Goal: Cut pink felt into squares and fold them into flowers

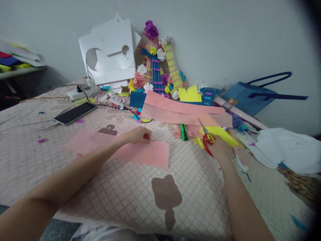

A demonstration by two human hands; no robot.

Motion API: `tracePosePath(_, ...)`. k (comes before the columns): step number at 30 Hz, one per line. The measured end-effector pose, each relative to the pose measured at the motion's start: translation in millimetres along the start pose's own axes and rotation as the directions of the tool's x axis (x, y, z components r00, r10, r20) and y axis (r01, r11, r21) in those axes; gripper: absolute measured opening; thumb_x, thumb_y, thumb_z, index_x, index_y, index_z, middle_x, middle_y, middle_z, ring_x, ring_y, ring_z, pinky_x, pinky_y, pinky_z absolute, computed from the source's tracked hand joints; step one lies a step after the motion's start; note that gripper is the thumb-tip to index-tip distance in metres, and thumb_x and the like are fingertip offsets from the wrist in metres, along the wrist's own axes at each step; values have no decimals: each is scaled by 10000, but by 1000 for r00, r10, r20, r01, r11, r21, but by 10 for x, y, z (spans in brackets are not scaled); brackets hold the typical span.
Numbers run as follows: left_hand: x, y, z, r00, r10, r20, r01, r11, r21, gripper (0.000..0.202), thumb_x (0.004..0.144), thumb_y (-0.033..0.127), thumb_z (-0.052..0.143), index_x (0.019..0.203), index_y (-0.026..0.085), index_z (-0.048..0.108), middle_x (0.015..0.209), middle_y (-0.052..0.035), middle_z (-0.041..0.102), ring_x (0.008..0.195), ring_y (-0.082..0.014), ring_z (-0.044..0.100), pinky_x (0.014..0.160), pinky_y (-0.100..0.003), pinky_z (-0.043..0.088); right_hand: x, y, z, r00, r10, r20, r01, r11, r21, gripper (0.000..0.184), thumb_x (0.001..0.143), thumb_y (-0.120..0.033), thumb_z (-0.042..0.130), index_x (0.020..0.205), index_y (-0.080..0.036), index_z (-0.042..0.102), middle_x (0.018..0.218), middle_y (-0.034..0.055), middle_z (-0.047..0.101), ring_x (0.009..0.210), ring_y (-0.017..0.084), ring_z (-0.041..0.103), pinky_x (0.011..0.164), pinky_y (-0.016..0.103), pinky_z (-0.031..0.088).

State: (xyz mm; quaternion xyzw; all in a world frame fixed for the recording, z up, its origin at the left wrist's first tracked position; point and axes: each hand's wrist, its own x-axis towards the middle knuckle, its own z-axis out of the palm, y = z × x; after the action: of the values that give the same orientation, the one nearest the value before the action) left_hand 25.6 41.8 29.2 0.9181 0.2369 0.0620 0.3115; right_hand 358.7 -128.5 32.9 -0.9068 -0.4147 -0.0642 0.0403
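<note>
My left hand (139,135) is closed in a loose fist at the upper edge of a long strip of pink paper (155,154). The strip lies flat on the table, partly beneath my left forearm; whatever the curled fingers may hold is hidden. To the right, my right hand (220,149) has its fingers at the red and yellow handles of a pair of scissors (207,137), whose blades point up and away. Just left of the scissors lies a green utility knife (184,132). Wider pink strips (185,110) and yellow paper (225,136) lie behind and beside it.
A phone (75,113), a glue gun (114,100) and a power strip (82,92) with cables occupy the left. Paper-flowered toy guitars (155,72) and a white foam board (107,50) lean on the wall. A blue bag (250,97) and white plastic (288,150) sit right.
</note>
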Motion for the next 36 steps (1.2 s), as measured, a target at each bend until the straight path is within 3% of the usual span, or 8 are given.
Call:
tracePosePath(11,-332,-7,-189,990,-92,-104,103,990,101,186,738,256,579,883,151,629,854,-56,655,767,-152,590,669,-232,421,59,171,154,992,-123,-38,120,991,-54,448,837,-491,491,988,-89,622,955,204,645,829,302,629,634,340,415)
tracePosePath(15,-655,-226,-343,973,-194,-128,221,942,251,313,703,315,626,974,158,618,1003,-81,639,866,-193,590,732,-266,419,-62,-33,21,960,-178,-215,182,983,-1,344,852,-402,501,973,-102,617,981,200,615,935,320,575,731,379,424)
tracePosePath(17,-769,-350,-429,961,-238,-137,268,922,279,326,693,327,626,967,152,618,999,-86,636,855,-192,588,728,-263,416,-209,-325,-50,902,-281,-327,345,926,155,258,882,-339,460,971,-141,599,972,155,614,965,285,555,803,377,415)
tracePosePath(20,-852,-493,-538,943,-313,-116,333,911,242,309,662,321,630,924,159,625,912,-58,650,796,-169,587,682,-234,410,-484,-888,-84,739,-645,-194,651,608,455,146,881,-291,466,943,-205,567,941,81,610,896,220,563,801,345,427)
tracePosePath(22,-867,-552,-582,940,-334,-73,342,919,198,283,650,312,627,893,166,632,806,-25,647,733,-145,579,637,-211,395,-628,-1209,-56,627,-770,-121,702,490,517,109,847,-243,507,944,-213,548,966,74,590,938,221,542,813,348,416)
tracePosePath(25,-879,-599,-606,952,-306,-11,304,939,160,206,648,289,612,810,165,643,684,5,620,651,-118,548,593,-194,366,-689,-1465,22,636,-772,-21,664,532,526,139,772,-187,572,907,-184,542,936,78,588,892,217,536,778,343,401)
tracePosePath(30,-854,-652,-659,976,-207,-61,214,967,139,124,654,257,590,713,156,633,723,-3,634,681,-116,551,612,-191,374,-465,-1489,90,624,-781,23,642,530,554,66,742,-184,586,698,-188,537,729,7,594,708,158,551,637,260,392)
tracePosePath(36,-361,-791,-817,936,-171,-307,228,961,160,154,690,203,548,786,141,650,751,-22,662,682,-126,579,613,-200,383,1,-1481,-28,755,-649,-91,590,614,523,99,800,-185,502,770,-187,596,762,48,661,716,185,592,638,278,404)
